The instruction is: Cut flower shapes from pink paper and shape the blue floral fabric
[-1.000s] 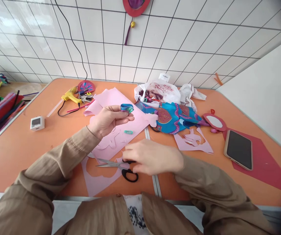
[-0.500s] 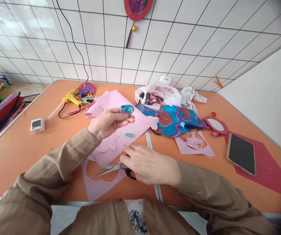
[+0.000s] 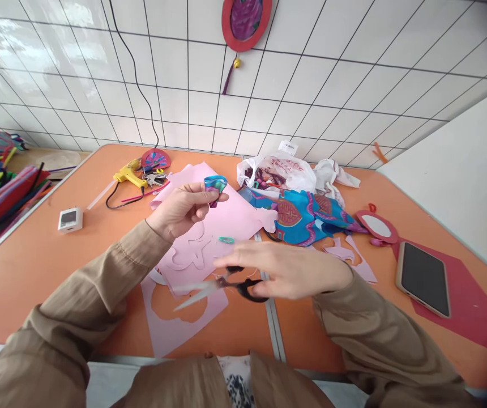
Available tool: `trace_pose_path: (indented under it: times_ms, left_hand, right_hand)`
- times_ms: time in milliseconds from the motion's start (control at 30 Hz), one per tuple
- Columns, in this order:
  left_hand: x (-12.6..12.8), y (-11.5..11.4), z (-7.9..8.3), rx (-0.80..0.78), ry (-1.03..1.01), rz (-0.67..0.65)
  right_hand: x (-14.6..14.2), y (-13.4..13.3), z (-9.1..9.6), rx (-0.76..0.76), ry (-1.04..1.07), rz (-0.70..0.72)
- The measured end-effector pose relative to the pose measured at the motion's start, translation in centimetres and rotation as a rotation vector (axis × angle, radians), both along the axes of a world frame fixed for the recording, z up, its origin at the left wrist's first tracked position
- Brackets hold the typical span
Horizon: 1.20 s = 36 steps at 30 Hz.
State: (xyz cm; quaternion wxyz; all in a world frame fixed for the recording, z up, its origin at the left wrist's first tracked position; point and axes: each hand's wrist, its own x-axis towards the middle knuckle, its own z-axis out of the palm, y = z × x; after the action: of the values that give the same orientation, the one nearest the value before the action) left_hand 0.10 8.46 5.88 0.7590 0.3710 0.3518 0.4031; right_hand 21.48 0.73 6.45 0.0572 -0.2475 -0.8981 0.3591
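My left hand [image 3: 183,208] pinches a small folded piece of shiny blue-green and purple fabric [image 3: 215,183] between thumb and fingers, above the pink sheet [image 3: 243,220]. My right hand [image 3: 283,266] is on the black handles of a pair of scissors [image 3: 223,281], its fingers closed about them. The blades are spread and point left, blurred by motion, over a pink offcut [image 3: 169,330] with a rounded hole. Between the hands, a small green clip [image 3: 226,240] lies on the pink sheet beside cut pink shapes [image 3: 192,252].
A yellow glue gun [image 3: 130,173], keys [image 3: 155,179] and a small white device [image 3: 70,219] are at the left. Behind on the right are a plastic bag [image 3: 290,173] and blue patterned fabric [image 3: 303,215]. A phone [image 3: 424,277] rests on red sheet material [image 3: 477,306].
My right hand has moved right and up, and the scissors' black handles now show more fully. My left hand has shifted slightly left with the fabric piece. The camera view has tilted slightly.
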Motion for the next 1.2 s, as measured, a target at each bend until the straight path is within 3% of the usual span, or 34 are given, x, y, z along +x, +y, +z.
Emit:
trace_pose_path:
  times_ms: [100, 267, 367, 567, 767, 933, 1033, 1200]
  left_hand:
    - [0.2, -0.1, -0.1, 0.003, 0.014, 0.005]
    - [0.5, -0.4, -0.4, 0.038, 0.058, -0.027]
    - [0.6, -0.6, -0.4, 0.069, 0.063, -0.047]
    - [0.8, -1.3, 0.3, 0.085, 0.087, -0.058]
    - [1.1, -1.9, 0.1, 0.098, 0.104, -0.103]
    - [1.7, -2.6, -0.9, 0.11, 0.136, -0.177]
    - [2.0, -3.1, -1.2, 0.096, 0.129, -0.226]
    - [2.2, -3.3, -1.3, 0.069, 0.086, -0.246]
  right_hand:
    - [1.6, 1.1, 0.2, 0.039, 0.186, -0.1]
    - [3.0, 2.1, -0.3, 0.321, 0.384, -0.497]
    - [2.8, 2.4, -0.4, 0.372, 0.421, -0.655]
    - [2.2, 2.7, -0.4, 0.324, 0.299, -0.668]
    - [0.3, 2.2, -1.4, 0.12, 0.556, -0.754]
    - [-1.7, 2.0, -2.4, 0.147, 0.698, -0.814]
    - [-2.1, 2.0, -2.6, 0.084, 0.749, -0.862]
    - [-2.1, 1.7, -2.5, 0.043, 0.737, -0.877]
